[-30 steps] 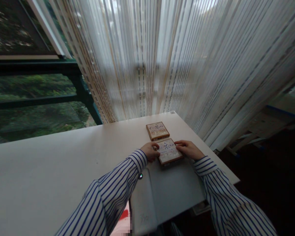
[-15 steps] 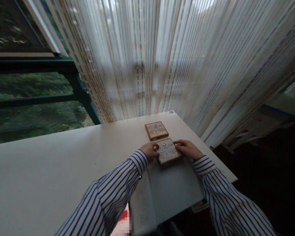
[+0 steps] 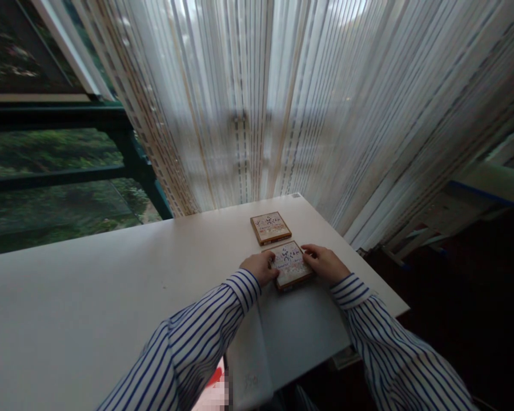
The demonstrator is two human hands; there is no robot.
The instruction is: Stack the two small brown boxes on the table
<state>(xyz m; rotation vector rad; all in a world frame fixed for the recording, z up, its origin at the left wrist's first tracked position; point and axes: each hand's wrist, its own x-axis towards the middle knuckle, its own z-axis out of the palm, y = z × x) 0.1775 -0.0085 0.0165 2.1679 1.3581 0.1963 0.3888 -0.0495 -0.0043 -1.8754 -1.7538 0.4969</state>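
Observation:
Two small square brown-edged boxes with printed lids lie on a white table. The near box sits between my hands. My left hand grips its left edge with curled fingers, and my right hand holds its right edge the same way. The far box lies just beyond it, untouched. Both my arms are in blue-and-white striped sleeves. Under the near box lies a pale grey flat sheet or folder that reaches the table's front edge.
Striped sheer curtains hang right behind the table. A dark green window frame with greenery outside is at the left. To the right the table ends, with dark floor and pale furniture beyond.
The view has shifted slightly. My hands have stayed on the near box, and my left hand has closed in a little on its edge.

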